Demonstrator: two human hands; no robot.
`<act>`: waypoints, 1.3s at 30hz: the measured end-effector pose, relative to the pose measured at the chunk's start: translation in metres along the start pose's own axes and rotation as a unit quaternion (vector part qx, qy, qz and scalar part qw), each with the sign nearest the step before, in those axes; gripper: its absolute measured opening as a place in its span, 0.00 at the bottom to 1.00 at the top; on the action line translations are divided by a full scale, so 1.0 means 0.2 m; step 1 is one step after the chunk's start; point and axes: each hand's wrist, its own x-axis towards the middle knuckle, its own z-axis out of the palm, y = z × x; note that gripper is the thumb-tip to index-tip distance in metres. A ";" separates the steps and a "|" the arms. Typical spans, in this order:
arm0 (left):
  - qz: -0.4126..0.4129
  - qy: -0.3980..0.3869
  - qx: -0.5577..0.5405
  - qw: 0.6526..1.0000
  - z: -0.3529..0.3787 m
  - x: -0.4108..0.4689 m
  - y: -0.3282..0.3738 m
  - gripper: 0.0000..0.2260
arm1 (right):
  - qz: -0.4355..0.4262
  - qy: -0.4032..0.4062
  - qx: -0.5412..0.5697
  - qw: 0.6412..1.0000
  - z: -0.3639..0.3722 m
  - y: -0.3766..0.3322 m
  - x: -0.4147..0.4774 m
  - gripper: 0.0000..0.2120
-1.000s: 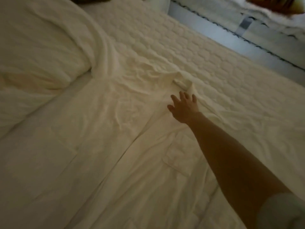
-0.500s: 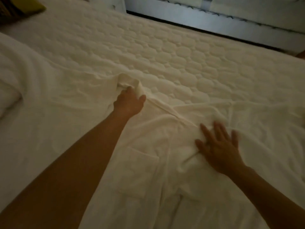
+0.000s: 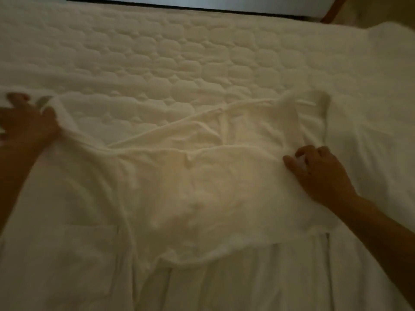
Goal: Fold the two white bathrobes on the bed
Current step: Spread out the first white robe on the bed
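A white bathrobe [image 3: 202,187] lies spread flat across the near half of the bed, collar edge toward the far side, a thin belt or hem line [image 3: 179,122] running diagonally above it. My left hand [image 3: 27,122] is at the far left, fingers closed on the robe's upper left corner, which is lifted slightly. My right hand [image 3: 318,173] rests on the robe's right shoulder area with fingers curled into the cloth. More white cloth [image 3: 381,86] lies bunched at the right; whether it is the second robe I cannot tell.
The quilted white mattress cover [image 3: 179,52] fills the far half of the bed. Beyond the far edge runs a dark gap and a pale wall strip [image 3: 202,3]. A wooden piece [image 3: 332,10] shows at the top right corner.
My left hand has drawn the robe's corner far to the left, stretching the top edge out. My right hand went from flat and open to curled on the cloth. The view shifted right.
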 end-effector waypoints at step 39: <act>0.495 -0.163 0.172 0.836 0.03 -1.23 0.72 0.20 | -0.060 -0.382 0.029 0.922 -0.10 -0.43 -0.04 0.29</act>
